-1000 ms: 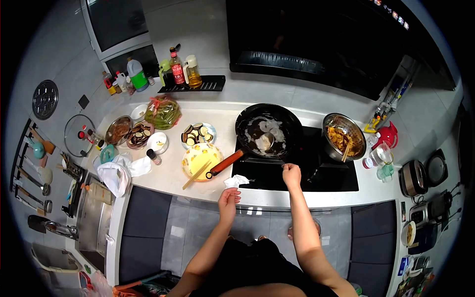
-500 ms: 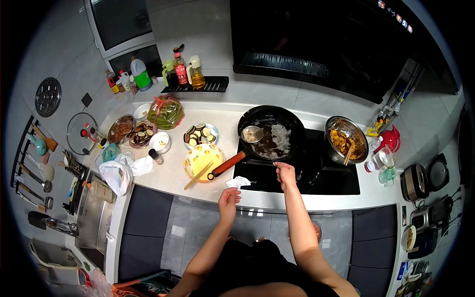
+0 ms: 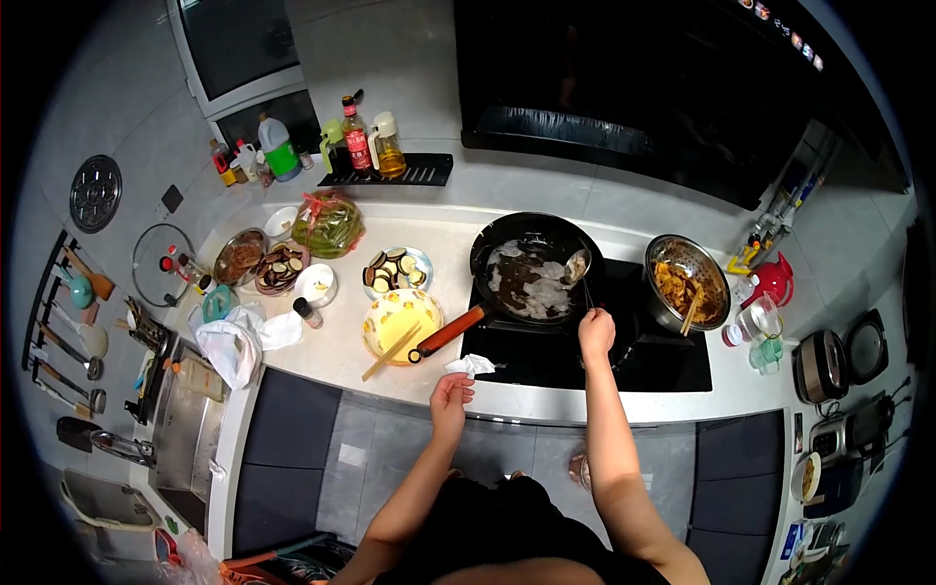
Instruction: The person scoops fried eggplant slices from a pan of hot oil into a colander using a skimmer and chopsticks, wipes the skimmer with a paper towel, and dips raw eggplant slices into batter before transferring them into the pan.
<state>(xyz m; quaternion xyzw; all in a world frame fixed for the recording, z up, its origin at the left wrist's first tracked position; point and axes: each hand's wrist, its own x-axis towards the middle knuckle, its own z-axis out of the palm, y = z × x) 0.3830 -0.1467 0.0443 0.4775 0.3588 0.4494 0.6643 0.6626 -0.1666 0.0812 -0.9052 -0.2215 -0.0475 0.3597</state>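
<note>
My right hand (image 3: 597, 335) is closed round the handle of a metal ladle (image 3: 577, 265), whose bowl rests at the right side inside a black wok (image 3: 509, 244). Pale pieces (image 3: 546, 297) lie in dark liquid in the wok. The wok's wooden handle (image 3: 452, 332) points to the lower left, and no hand is on it. Near the counter's front edge, my left hand (image 3: 452, 392) has curled fingers just below a crumpled white tissue (image 3: 470, 366); whether it grips the tissue is unclear. A yellow patterned bowl (image 3: 390, 310) with chopsticks (image 3: 392, 353) across it stands left of the wok handle.
Right of the wok, a steel bowl (image 3: 717, 283) holds browned food and chopsticks. Sliced eggplant sits on a plate (image 3: 421, 263). A bag of green vegetables (image 3: 329, 224), a white bowl (image 3: 314, 282) and a small jar (image 3: 307, 313) stand left. Bottles occupy the wall shelf (image 3: 429, 170).
My right hand first moved left, then right, carrying the ladle from the wok's left side to its right side. The pale pieces have shifted and spread. My left hand stays near the tissue.
</note>
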